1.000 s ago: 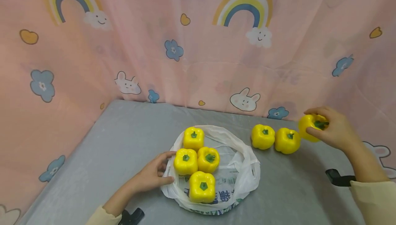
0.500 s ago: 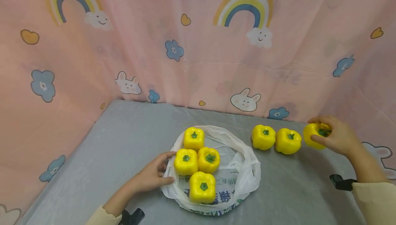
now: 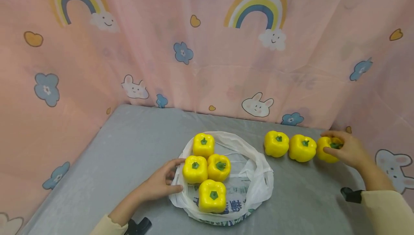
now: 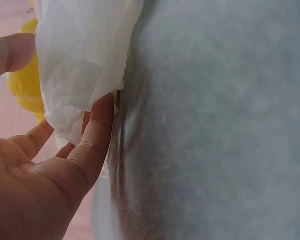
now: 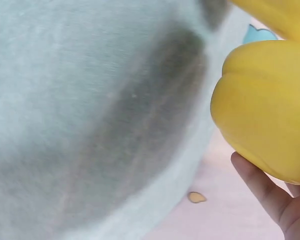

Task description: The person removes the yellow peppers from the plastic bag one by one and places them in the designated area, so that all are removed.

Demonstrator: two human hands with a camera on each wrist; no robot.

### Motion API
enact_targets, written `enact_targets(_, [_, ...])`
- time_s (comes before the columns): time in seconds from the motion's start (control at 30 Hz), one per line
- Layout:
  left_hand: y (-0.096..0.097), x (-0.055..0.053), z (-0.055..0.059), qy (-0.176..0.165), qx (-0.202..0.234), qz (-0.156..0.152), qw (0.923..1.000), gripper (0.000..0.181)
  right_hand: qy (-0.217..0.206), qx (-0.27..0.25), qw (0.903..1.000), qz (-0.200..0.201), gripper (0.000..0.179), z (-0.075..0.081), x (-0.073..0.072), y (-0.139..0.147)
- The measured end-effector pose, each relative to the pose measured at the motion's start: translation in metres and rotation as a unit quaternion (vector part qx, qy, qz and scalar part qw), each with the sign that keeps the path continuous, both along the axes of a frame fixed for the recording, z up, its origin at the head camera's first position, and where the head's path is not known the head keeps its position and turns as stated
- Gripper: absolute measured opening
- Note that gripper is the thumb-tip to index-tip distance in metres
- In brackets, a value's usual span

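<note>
My right hand (image 3: 349, 151) holds a yellow bell pepper (image 3: 324, 150) between thumb and fingers, at the right end of a row. Beside it stand two more yellow peppers, the middle one (image 3: 302, 148) and the left one (image 3: 276, 144). In the right wrist view the held pepper (image 5: 265, 110) fills the right side, fingers at its lower edge. My left hand (image 3: 158, 181) touches the left rim of a white plastic bag (image 3: 263, 181), its fingers spread. Several yellow peppers (image 3: 212, 196) sit inside the bag's opened mouth. In the left wrist view, fingertips lie against the bag (image 4: 85, 55).
A grey cloth (image 3: 139, 134) covers the table. Behind it and at both sides hangs a pink curtain (image 3: 207, 80) with rainbows, rabbits and flowers. Black straps, one at the left wrist (image 3: 139, 226) and one at the right (image 3: 350, 194), show at the sleeves.
My right hand has lowered the pepper it holds and brought it left, close to the other two in the row. The left hand and bag stay in place.
</note>
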State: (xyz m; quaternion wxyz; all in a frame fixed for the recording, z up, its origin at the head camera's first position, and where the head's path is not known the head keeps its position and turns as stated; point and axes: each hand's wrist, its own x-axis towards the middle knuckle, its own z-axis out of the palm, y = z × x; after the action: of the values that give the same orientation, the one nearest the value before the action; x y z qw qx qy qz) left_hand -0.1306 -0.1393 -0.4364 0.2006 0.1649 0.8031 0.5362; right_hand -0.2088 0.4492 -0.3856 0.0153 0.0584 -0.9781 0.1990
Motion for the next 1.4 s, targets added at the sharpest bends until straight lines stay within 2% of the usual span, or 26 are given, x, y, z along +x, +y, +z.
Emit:
enact_targets(0.23, [0.001,-0.001,0.000,0.003,-0.002,-0.004,1.0000,0.076,0.030,-0.010,0.9992,0.024,0.044,-0.013,-0.003,0.004])
enact_targets(0.4, [0.001,-0.001,-0.001,0.002,0.004,-0.004,1.0000,0.076,0.034,-0.013,0.9990,0.025,0.044,-0.018,-0.004,0.005])
enact_targets(0.7, [0.001,0.000,0.000,0.002,0.001,-0.002,1.0000,0.077,0.018,0.004,0.9995,0.026,0.048,-0.018,-0.007,0.001])
enact_targets(1.13, [0.001,0.000,0.002,-0.007,0.005,-0.001,1.0000,0.075,0.006,-0.037,0.9990,0.026,0.046,-0.022,-0.002,-0.001])
enact_targets(1.4, [0.001,0.000,0.001,-0.008,0.005,0.003,1.0000,0.076,-0.004,-0.033,0.9992,0.024,0.051,-0.020,-0.001,0.000])
